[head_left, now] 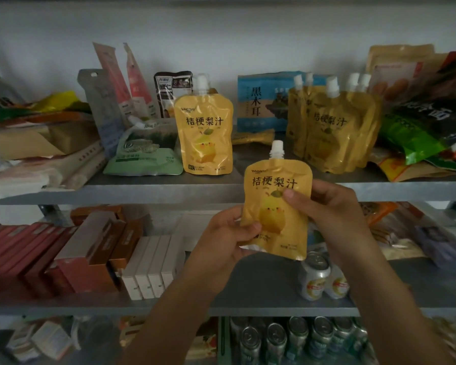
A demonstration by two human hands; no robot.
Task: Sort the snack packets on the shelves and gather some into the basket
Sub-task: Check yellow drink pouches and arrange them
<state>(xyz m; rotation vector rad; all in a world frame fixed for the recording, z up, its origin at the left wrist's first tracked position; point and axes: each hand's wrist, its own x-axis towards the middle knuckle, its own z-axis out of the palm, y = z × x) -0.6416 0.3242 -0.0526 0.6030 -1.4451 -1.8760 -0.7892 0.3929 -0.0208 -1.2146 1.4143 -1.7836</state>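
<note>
Upper shelf (142, 192), grey metal, spans the view from 9 to 3 o'clock and carries the loose snack packets. Middle shelf (63, 306) runs parallel below it. At 8 o'clock on the middle shelf, a long row of red and brown boxes (24, 254) stands on edge, and white boxes (153, 272) touch its 3 o'clock end. At 2 o'clock on the upper shelf, a cluster of yellow spout pouches (332, 130) stands upright, packed against each other. A blue packet (261, 106) leans on the back wall at the cluster's 9 o'clock side. One single yellow pouch (205, 133) stands upright near 12 o'clock, with a pale green packet (145, 151) lying just beside it at 9 o'clock. You hold a matching held pouch (275, 206) in front of the upper shelf's edge, near centre, off both shelves, spout up and tilted slightly. Your left hand (221, 241) pinches its 7 o'clock corner, thumb pressed on the printed face and fingers behind. Your right hand (334, 209) pinches the 3 o'clock edge the same way, thumb on the front and fingers curled behind, out of sight. Two silver cans (315, 275) stand on the middle shelf at 5 o'clock, directly under the held pouch. More can tops (287, 338) show at 6 o'clock on the level below.
</note>
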